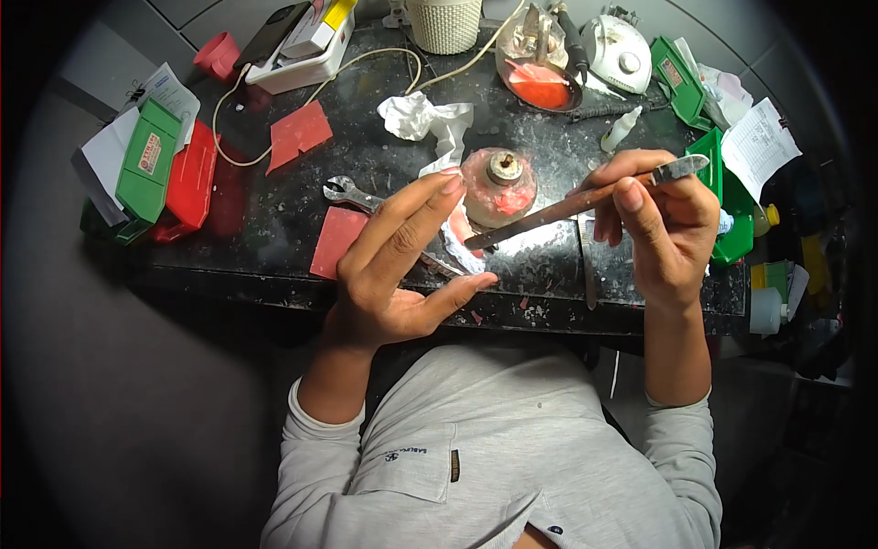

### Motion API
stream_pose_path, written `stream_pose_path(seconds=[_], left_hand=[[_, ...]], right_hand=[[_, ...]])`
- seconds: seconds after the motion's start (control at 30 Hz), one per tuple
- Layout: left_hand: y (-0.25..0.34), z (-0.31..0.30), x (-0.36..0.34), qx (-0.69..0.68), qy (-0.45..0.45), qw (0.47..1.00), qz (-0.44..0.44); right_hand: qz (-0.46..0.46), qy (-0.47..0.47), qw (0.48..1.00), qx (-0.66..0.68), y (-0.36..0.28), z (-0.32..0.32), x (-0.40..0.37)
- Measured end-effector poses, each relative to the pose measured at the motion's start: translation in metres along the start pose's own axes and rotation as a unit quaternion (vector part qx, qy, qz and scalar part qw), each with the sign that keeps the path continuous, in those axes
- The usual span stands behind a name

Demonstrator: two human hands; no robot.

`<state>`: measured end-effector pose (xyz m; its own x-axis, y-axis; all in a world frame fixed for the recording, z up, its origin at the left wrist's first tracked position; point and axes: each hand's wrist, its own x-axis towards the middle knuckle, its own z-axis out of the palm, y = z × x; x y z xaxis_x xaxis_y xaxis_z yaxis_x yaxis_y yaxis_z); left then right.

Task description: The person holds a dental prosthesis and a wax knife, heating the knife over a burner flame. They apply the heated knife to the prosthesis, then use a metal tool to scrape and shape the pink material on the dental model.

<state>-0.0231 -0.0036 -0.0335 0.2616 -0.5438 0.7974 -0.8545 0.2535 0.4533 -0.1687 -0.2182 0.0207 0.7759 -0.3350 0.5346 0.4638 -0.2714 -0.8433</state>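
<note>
My left hand [393,261] grips a small white plaster dental cast [455,252] with pink wax on it, held between thumb and fingers over the table's front part. In my right hand [663,229] is a wax knife [558,211] with a brown shaft and a broad metal end up by the fingers. Its narrow lower tip meets the pink wax on the cast. Just behind the cast stands a round spirit burner [498,188] smeared with pink wax. A pink wax sheet [337,240] lies beside my left hand, partly under a metal wrench [352,194].
Another pink wax sheet [300,135] and crumpled tissue [428,119] lie farther back. A pan of red wax [544,90], a small white bottle [622,129] and a respirator mask [619,57] stand behind. Green and red bins [151,165] flank the left; a thin knife [588,265] lies at right.
</note>
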Motion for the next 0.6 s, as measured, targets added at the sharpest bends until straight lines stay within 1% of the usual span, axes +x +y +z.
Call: stream_pose_path(seconds=[0.4, 0.6], left_hand=[[0.0001, -0.0002, 0.0003, -0.003, -0.012, 1.000, 0.000], [-0.0007, 0.0022, -0.0007, -0.007, -0.013, 1.000, 0.005]], right_hand=[[-0.013, -0.014, 1.000, -0.016, -0.0005, 0.0014, 0.0013], [-0.008, 0.003, 1.000, -0.017, -0.0008, 0.0059, 0.0022]])
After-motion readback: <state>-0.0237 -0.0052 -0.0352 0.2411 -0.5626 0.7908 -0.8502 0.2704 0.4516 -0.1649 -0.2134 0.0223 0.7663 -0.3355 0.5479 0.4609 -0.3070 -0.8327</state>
